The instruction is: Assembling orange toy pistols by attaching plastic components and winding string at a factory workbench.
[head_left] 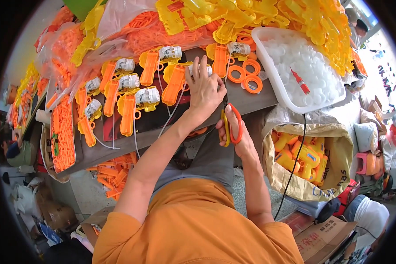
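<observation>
My right hand [240,138] holds a pair of scissors [236,121] with one orange and one yellow handle, its dark blades pointing away from me beside my left fingers. My left hand [204,92] reaches over the white cylindrical part of a half-assembled orange and yellow toy gun [174,86]; its fingers are stretched and apart, partly hiding that part. More toy gun halves stand in rows to the left, such as one [127,114] with a white motor unit [148,97] and a thin clear tube. Another toy gun [220,59] lies just beyond my hands.
Orange rings [252,83] lie right of my hands, next to a white tub [290,105] of clear caps holding a red screwdriver [300,81]. Yellow shells [233,17] are heaped at the back. A sack [339,163] of finished-looking toy guns stands below right; an orange-filled tray [64,136] sits left.
</observation>
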Action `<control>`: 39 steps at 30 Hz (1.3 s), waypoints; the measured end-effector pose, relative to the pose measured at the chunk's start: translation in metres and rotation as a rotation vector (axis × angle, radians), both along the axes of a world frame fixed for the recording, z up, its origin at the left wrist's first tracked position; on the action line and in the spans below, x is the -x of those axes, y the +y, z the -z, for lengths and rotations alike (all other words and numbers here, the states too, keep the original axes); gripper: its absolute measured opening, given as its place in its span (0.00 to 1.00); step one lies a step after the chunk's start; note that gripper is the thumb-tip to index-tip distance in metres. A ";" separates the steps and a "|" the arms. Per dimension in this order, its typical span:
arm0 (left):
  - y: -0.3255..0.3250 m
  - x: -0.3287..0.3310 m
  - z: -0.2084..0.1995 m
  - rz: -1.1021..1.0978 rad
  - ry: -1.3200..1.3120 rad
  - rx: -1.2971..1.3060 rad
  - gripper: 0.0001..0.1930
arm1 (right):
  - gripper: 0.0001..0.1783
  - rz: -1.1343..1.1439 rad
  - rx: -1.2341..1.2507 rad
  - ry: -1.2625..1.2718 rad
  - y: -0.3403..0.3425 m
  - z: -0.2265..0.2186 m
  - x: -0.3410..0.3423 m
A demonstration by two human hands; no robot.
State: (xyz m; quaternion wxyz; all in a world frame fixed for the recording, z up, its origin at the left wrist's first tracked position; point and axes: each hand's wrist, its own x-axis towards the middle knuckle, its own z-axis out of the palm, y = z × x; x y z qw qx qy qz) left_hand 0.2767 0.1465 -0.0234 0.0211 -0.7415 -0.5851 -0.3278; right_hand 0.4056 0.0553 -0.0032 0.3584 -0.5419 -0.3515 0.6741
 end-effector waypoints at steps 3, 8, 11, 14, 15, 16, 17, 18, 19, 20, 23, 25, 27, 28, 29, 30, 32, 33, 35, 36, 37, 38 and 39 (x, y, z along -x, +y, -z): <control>0.000 -0.001 0.001 0.006 -0.025 -0.065 0.07 | 0.38 0.005 -0.004 -0.015 0.000 0.000 -0.001; 0.000 0.001 0.000 -0.029 -0.014 -0.044 0.07 | 0.37 -0.015 -0.027 -0.006 0.000 -0.003 0.004; 0.004 -0.003 0.000 -0.012 -0.028 -0.069 0.07 | 0.35 -0.028 -0.083 -0.071 -0.003 0.003 0.002; -0.008 -0.006 -0.018 -0.018 -0.050 -0.231 0.05 | 0.35 0.030 -0.094 0.005 -0.004 0.014 0.004; -0.017 0.000 -0.024 -0.032 -0.047 -0.226 0.05 | 0.35 0.016 -0.089 0.007 -0.008 0.010 0.007; -0.028 0.012 -0.029 0.041 -0.293 -0.181 0.04 | 0.35 0.050 -0.064 0.046 -0.013 0.005 0.012; -0.042 0.027 -0.033 0.113 -0.539 -0.138 0.04 | 0.36 0.084 -0.039 0.085 -0.020 0.002 0.014; -0.061 0.045 -0.035 0.060 -0.588 -0.018 0.05 | 0.36 -0.012 -0.039 0.147 -0.027 0.005 0.015; -0.079 0.064 -0.036 0.010 -0.636 0.104 0.06 | 0.36 -0.077 -0.023 0.227 -0.034 0.015 0.017; -0.093 0.080 -0.032 -0.052 -0.605 0.105 0.06 | 0.36 -0.134 -0.002 0.194 -0.042 0.013 0.025; -0.116 0.106 -0.015 -0.134 -0.501 0.091 0.07 | 0.37 -0.301 0.080 0.136 -0.059 0.025 0.054; -0.121 0.111 -0.013 -0.091 -0.361 0.137 0.07 | 0.38 -0.337 0.107 0.105 -0.066 0.030 0.069; -0.114 0.112 -0.009 -0.097 -0.410 0.138 0.05 | 0.40 -0.313 0.083 0.050 -0.067 0.031 0.081; -0.109 0.114 -0.006 -0.082 -0.366 0.073 0.05 | 0.41 -0.273 0.036 0.050 -0.068 0.030 0.088; -0.106 0.116 -0.005 -0.061 -0.321 0.010 0.05 | 0.41 -0.272 0.035 0.047 -0.067 0.030 0.092; -0.105 0.117 -0.005 -0.085 -0.329 0.110 0.06 | 0.41 -0.280 0.052 0.033 -0.066 0.029 0.096; -0.105 0.118 -0.004 -0.067 -0.326 0.144 0.06 | 0.41 -0.300 0.080 0.011 -0.068 0.024 0.101; -0.105 0.119 -0.003 -0.051 -0.320 0.180 0.06 | 0.41 -0.294 0.078 0.005 -0.070 0.022 0.104; -0.105 0.121 -0.003 -0.049 -0.334 0.188 0.06 | 0.41 -0.311 0.092 0.017 -0.074 0.020 0.107; -0.105 0.123 -0.001 -0.020 -0.347 0.180 0.06 | 0.41 -0.287 0.108 0.043 -0.075 0.021 0.111; -0.106 0.124 -0.001 0.009 -0.360 0.171 0.06 | 0.41 -0.288 0.110 0.044 -0.075 0.022 0.113; -0.106 0.125 0.000 0.013 -0.365 0.170 0.06 | 0.41 -0.270 0.081 0.043 -0.075 0.023 0.116; -0.106 0.125 0.000 0.025 -0.412 0.204 0.06 | 0.42 -0.253 0.052 0.042 -0.076 0.025 0.117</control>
